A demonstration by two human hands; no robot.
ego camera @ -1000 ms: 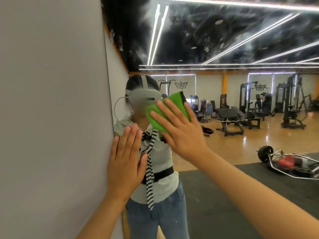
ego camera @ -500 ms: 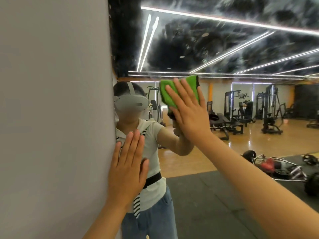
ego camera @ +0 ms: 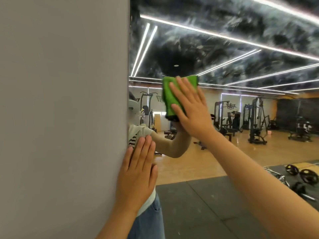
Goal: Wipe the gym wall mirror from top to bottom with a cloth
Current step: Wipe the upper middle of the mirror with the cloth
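The left hand (ego camera: 138, 171) is laid flat, fingers straight and together, across the seam where the grey wall (ego camera: 60, 100) meets the left edge of the mirror (ego camera: 233, 157); nothing is held in it. Higher and to the right, the right hand (ego camera: 191, 111) is pressed flat with fingers spread, and the green cloth (ego camera: 170, 95) is pinned beneath those fingers against the glass rather than clutched. The cloth is seen to extend past the fingertips upward and to the left, with its dark-trimmed lower edge showing beside the thumb, while the palm lies off it to the lower right. The cloth's left edge is kept near the mirror's edge but apart from it. Open glass is left above, below and far to the right. Reflected beyond are a wooden floor, a dark mat with weight plates (ego camera: 301, 173), gym machines (ego camera: 257, 121) and ceiling light strips (ego camera: 224, 37).
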